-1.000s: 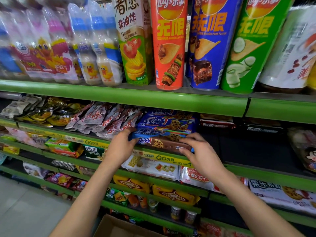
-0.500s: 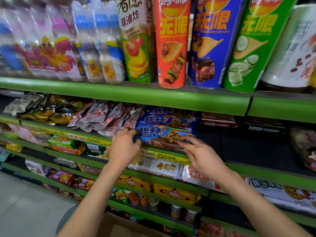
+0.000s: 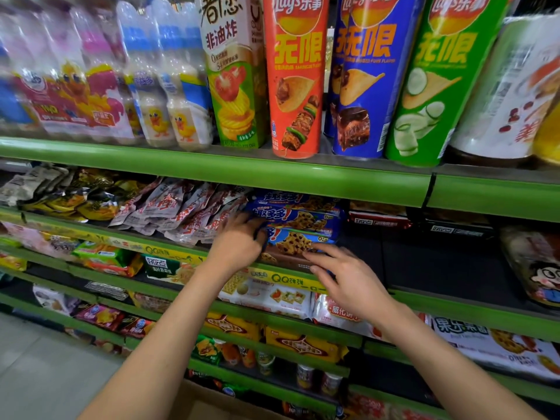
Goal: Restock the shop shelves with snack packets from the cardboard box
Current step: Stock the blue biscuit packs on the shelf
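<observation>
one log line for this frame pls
step: shelving | left hand: grips blue cookie packet | right hand: open, fingertips at packet | shelf

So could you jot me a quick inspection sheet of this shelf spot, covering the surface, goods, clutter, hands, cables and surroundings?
Surface: green shelf; dark bare patch right of the cookies.
Job's things: blue cookie packets stacked three high; cardboard box at the bottom edge.
Clutter: pouches left of the stack.
Grips: left hand at the stack's left end; right hand open, fingertips by the front packet.
Cables: nothing seen.
Surroundings: crisp tubes above, biscuits below.
</observation>
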A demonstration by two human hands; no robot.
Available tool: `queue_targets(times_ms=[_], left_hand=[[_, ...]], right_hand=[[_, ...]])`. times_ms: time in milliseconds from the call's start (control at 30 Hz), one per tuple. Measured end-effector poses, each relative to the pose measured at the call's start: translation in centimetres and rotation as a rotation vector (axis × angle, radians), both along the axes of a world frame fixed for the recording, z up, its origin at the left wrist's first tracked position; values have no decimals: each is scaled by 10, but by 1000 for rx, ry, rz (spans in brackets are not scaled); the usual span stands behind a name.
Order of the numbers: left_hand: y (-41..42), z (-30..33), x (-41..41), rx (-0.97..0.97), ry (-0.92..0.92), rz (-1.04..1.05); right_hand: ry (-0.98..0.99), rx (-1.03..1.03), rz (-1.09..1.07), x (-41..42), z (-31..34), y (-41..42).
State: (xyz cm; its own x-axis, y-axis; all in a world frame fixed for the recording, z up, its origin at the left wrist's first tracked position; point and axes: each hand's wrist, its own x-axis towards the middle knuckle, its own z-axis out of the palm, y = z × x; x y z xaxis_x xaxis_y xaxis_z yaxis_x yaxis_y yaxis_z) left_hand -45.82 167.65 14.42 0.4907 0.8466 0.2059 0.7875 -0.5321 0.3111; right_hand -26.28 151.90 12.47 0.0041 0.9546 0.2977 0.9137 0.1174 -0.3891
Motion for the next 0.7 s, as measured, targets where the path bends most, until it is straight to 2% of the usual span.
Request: queue_targets(times_ms=[67, 133, 267, 333, 467, 567, 700], left_hand=[[0, -9, 3, 27, 115, -20], [-1, -16, 3, 74, 151, -8], [-3, -16, 5, 73, 124, 0], [-8, -5, 4, 2, 42, -48], [-41, 0, -19, -63, -269, -122], [-74, -18, -50, -91, -347, -45], [-122, -70, -107, -133, -457, 181]], right_hand=[[-29, 63, -107, 3, 2, -1], [-59, 66, -156, 4, 6, 5], [-51, -179, -119, 5, 9, 19], [-27, -166, -157, 3, 10, 17], [-19, 73, -133, -21, 9, -2], [-20, 140, 29, -57, 4, -17], [90, 31, 250, -100, -24, -33]])
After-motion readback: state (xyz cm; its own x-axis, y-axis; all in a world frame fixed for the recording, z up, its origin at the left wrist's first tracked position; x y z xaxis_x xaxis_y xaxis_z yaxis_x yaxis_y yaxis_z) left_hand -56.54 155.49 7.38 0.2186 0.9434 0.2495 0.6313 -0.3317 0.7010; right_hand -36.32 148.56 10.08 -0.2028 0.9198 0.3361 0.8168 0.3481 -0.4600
